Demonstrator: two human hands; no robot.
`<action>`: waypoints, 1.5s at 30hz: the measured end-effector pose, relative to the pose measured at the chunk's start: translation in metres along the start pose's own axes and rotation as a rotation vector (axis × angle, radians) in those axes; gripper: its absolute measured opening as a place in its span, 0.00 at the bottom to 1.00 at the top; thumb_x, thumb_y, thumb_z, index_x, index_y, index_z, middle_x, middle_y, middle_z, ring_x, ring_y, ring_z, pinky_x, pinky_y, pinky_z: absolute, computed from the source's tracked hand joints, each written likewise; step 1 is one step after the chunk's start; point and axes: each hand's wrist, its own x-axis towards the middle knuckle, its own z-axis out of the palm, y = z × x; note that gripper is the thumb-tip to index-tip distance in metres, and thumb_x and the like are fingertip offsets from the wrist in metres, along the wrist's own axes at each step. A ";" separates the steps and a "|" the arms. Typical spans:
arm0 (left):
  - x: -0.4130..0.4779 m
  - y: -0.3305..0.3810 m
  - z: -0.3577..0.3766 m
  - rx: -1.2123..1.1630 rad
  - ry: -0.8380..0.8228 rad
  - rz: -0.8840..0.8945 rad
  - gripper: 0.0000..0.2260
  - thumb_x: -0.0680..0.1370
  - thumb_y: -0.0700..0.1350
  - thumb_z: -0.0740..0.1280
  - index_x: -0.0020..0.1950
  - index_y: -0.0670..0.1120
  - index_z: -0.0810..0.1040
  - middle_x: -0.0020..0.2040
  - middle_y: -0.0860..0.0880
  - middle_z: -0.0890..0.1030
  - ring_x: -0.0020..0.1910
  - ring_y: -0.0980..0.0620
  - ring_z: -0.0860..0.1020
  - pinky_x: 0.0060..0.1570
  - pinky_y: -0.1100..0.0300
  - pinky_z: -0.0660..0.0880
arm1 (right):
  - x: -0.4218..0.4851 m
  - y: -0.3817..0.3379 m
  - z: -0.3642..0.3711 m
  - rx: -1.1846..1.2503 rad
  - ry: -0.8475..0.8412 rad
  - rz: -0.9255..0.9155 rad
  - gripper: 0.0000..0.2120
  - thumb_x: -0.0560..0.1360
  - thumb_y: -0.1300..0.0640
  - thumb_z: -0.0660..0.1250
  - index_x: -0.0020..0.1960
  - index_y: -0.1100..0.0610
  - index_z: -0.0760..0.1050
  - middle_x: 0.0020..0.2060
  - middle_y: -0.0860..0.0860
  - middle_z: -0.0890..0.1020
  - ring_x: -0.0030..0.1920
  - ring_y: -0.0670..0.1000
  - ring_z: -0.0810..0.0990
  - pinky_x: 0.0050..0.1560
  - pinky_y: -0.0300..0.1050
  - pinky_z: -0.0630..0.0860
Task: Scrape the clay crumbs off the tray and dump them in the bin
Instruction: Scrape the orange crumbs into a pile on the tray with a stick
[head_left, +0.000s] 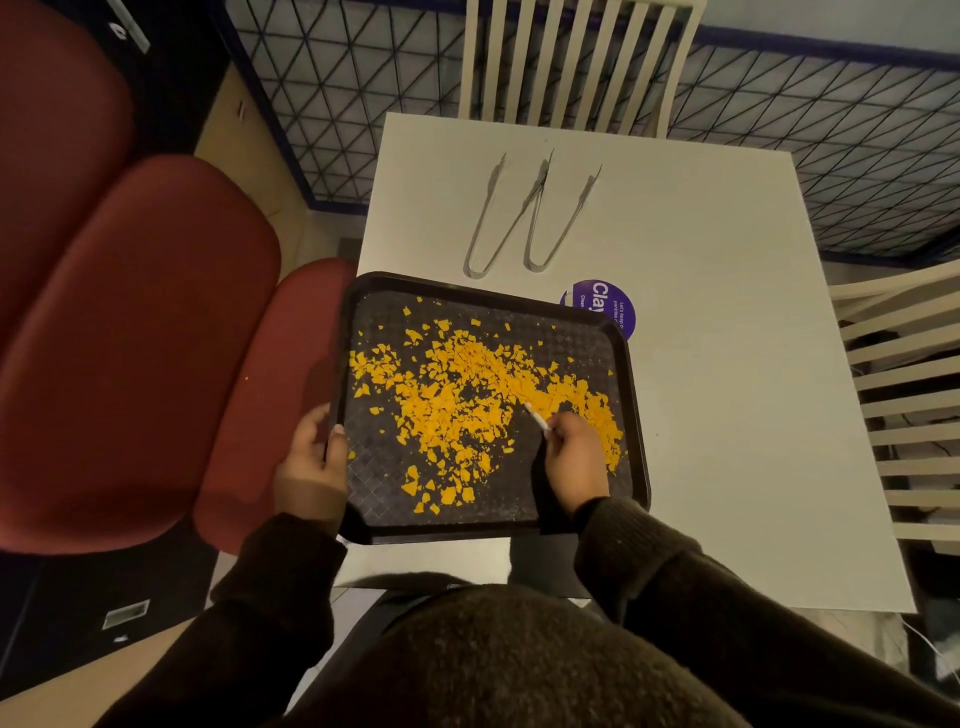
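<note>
From the head camera we read "Clay" in white on a round purple sticker (612, 304) on the white table (727, 322), partly hidden behind the black tray (363, 306); its smaller print is too small to read. Orange clay crumbs (462, 400) lie scattered across the tray. Our left hand (311, 467) grips the tray's left rim. Our right hand (574, 460) pinches a thin white stick (536, 417), its tip among the crumbs just ahead of the fingers (566, 423)

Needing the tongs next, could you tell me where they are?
Head view: both tongs lie side by side on the white table, beyond the tray's far edge.
</note>
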 end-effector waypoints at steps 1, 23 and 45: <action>0.000 0.000 0.000 0.000 -0.001 -0.001 0.19 0.73 0.54 0.58 0.62 0.52 0.73 0.30 0.54 0.76 0.29 0.48 0.72 0.37 0.56 0.69 | 0.001 -0.001 -0.002 0.023 0.005 0.022 0.07 0.77 0.63 0.60 0.43 0.56 0.74 0.39 0.54 0.77 0.40 0.53 0.74 0.37 0.40 0.68; -0.002 0.002 -0.001 -0.050 -0.041 0.011 0.11 0.78 0.49 0.61 0.60 0.53 0.73 0.31 0.55 0.76 0.32 0.50 0.75 0.40 0.57 0.69 | -0.001 -0.014 -0.006 0.049 -0.038 0.021 0.05 0.76 0.63 0.63 0.44 0.54 0.74 0.41 0.50 0.77 0.42 0.49 0.75 0.43 0.41 0.73; 0.000 0.004 -0.002 -0.064 -0.060 -0.012 0.12 0.79 0.46 0.61 0.61 0.55 0.73 0.35 0.53 0.78 0.33 0.51 0.75 0.41 0.57 0.71 | -0.036 -0.014 -0.004 -0.117 -0.210 -0.315 0.04 0.75 0.61 0.64 0.47 0.56 0.76 0.44 0.49 0.77 0.47 0.50 0.73 0.49 0.45 0.72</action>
